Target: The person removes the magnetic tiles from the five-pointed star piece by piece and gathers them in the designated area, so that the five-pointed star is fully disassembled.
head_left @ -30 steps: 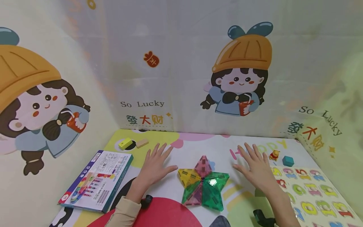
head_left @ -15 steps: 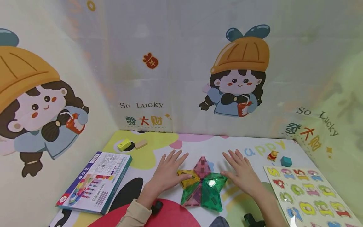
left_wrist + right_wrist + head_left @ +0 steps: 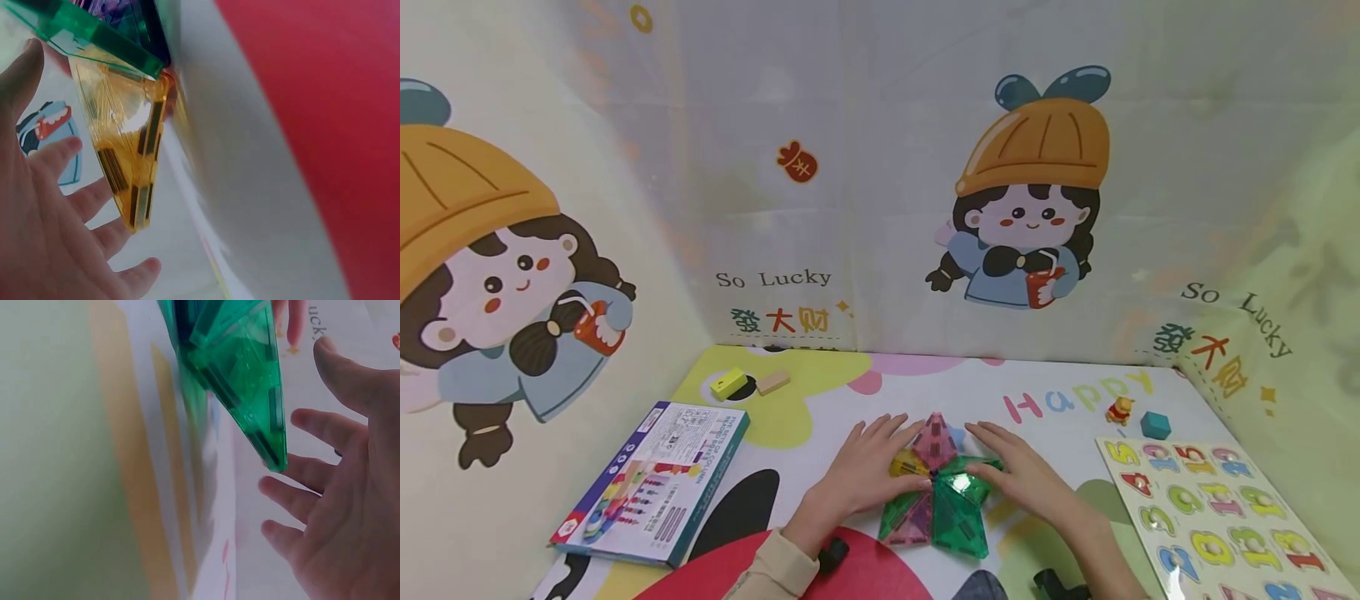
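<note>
A five-pointed star of translucent magnetic tiles (image 3: 959, 525) lies on the table, with pink, yellow and green points. Over its yellow left side reaches my left hand (image 3: 868, 468), fingers spread; the yellow point (image 3: 122, 125) shows close to those fingers in the left wrist view. At the star's upper right is my right hand (image 3: 1028, 477), fingers extended, near a green point (image 3: 253, 381) in the right wrist view. Neither hand grips the star. Whether the fingertips touch the tiles, I cannot tell. The hands partly hide the yellow and upper green points.
A flat toy box (image 3: 655, 483) lies at the left. Behind it are a yellow block (image 3: 729, 382) and a tan block (image 3: 773, 382). At the right lie a number puzzle board (image 3: 1195, 500), a small bear figure (image 3: 1120, 410) and a teal cube (image 3: 1155, 425). A printed cloth hangs behind.
Both hands have moved inward from either side of the star, and now reach over its edges. The star stays where it was on the table.
</note>
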`<state>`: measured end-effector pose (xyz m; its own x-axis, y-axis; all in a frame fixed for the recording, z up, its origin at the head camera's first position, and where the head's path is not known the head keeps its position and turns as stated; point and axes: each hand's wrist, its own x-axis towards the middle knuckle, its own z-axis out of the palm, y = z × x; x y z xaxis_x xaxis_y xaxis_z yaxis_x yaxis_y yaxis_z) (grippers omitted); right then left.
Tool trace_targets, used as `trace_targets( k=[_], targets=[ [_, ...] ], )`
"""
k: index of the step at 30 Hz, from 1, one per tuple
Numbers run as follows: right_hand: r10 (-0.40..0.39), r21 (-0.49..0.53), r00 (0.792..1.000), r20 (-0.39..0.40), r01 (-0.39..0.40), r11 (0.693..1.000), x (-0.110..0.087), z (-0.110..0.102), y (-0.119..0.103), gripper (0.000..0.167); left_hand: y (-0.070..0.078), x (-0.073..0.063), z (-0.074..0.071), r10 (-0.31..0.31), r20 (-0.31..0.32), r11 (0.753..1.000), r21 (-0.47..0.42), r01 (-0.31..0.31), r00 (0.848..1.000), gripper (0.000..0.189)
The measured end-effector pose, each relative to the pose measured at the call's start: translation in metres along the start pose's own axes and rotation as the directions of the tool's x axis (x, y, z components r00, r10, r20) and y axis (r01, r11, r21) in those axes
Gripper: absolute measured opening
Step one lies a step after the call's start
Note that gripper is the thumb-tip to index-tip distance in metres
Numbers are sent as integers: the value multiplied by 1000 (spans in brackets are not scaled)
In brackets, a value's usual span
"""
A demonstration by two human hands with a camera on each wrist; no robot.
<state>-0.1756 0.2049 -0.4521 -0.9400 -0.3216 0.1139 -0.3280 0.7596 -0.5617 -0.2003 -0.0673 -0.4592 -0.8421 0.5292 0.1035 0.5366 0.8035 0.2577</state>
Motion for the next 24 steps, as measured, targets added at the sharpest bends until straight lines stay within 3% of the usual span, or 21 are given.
trace_targets(
  k=[4, 9, 13, 18, 21, 24],
  targets=[
    [19, 65, 998, 53, -23, 998, 1, 2, 0, 58, 4, 5, 3, 29, 8, 999, -12, -29, 1000, 80],
    [-15, 110, 997, 75, 7, 994, 1, 4, 2, 51, 7, 9, 8, 75, 24, 997, -26, -75, 997, 70],
    [-36, 122, 996, 84, 26, 992, 3, 5, 3, 45, 8, 8, 8, 78, 41, 997, -20, -77, 996, 67],
    [33, 178, 998, 56, -42, 983, 6, 6, 8, 30, 8, 7, 7, 90, 40, 996, -18, -90, 995, 65],
    [124, 317, 989, 78, -143, 938, 7, 6, 11, 24, 9, 7, 8, 102, 38, 995, -9, -102, 994, 65],
    [197, 464, 974, 110, -226, 856, 8, 7, 14, 25, 9, 7, 9, 107, 32, 994, -6, -107, 994, 64]
  ],
)
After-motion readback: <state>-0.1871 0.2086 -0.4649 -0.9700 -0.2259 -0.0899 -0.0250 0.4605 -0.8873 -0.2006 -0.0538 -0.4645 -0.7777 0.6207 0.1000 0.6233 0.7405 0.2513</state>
